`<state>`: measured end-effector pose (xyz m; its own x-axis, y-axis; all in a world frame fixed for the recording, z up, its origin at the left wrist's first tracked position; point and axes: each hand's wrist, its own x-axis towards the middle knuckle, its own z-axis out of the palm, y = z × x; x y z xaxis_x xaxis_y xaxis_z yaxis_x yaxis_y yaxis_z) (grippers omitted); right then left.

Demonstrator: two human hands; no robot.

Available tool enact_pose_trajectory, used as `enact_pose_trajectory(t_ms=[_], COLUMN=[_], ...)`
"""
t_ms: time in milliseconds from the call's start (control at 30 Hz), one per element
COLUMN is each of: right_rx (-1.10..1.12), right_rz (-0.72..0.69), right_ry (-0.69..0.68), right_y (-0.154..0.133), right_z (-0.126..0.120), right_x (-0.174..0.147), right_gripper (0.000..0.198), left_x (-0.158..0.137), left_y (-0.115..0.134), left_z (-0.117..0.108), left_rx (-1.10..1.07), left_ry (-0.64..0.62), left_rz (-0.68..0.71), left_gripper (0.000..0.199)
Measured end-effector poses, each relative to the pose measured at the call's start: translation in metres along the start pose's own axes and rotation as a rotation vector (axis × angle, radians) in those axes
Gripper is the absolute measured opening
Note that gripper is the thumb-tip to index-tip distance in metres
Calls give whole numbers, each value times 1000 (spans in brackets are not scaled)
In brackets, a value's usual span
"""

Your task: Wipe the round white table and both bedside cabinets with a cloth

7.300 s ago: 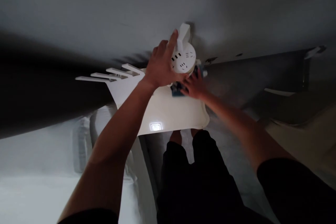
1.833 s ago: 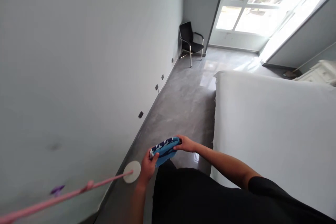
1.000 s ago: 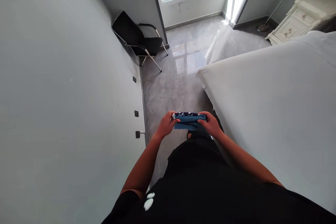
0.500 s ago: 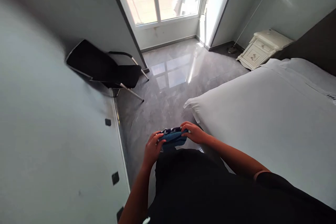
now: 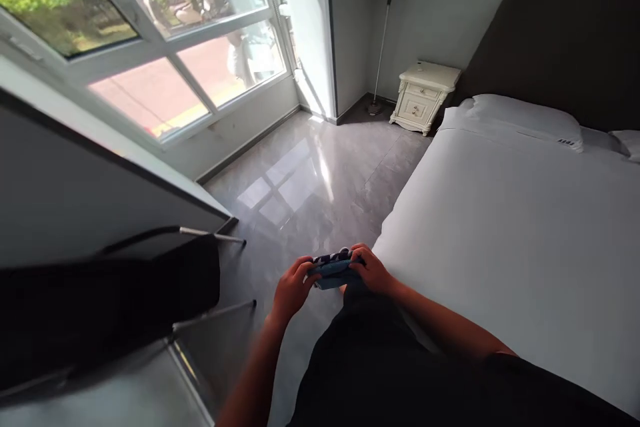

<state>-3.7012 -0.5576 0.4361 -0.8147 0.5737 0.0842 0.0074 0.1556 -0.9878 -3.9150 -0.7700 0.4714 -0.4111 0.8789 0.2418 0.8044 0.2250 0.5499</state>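
Observation:
Between my two hands is a folded blue cloth (image 5: 334,276), with a dark, white-patterned strip along its upper edge. My left hand (image 5: 293,287) is closed on its left end, the thumb at the near side and the fingers over the top. Its right end is in the grip of my right hand (image 5: 371,270). The bundle is held in front of my body, above the grey floor. What kind of cloth item it is cannot be made out.
A bed (image 5: 505,233) with white bedding is on the right. A black chair (image 5: 165,280) stands at the left by the wall. Farther off are a white nightstand (image 5: 417,107), a floor lamp (image 5: 383,53) and a large window (image 5: 210,33).
My view has swung up and to the right, nearer the window and bed. The chair now looks larger at the lower left. Both hands still hold the folded cloth.

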Motion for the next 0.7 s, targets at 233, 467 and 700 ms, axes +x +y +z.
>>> enact_pose_trajectory(t_ms=[233,467,700], right_rx=[141,242,372], right_rz=[211,228,514], right_ry=[136,-155,-70], right_y=[33,58,124], right_z=[-44,-138,-239], right_x=[243,450,627], right_gripper=[52,106,57], left_x=[243,448,716], left_y=[-80,-149,-215], left_z=[-12,20,125], left_rx=[21,-229,-527], left_ry=[-40,95,-51], left_rz=[-52,-206,-281], left_gripper=[20,39,61])
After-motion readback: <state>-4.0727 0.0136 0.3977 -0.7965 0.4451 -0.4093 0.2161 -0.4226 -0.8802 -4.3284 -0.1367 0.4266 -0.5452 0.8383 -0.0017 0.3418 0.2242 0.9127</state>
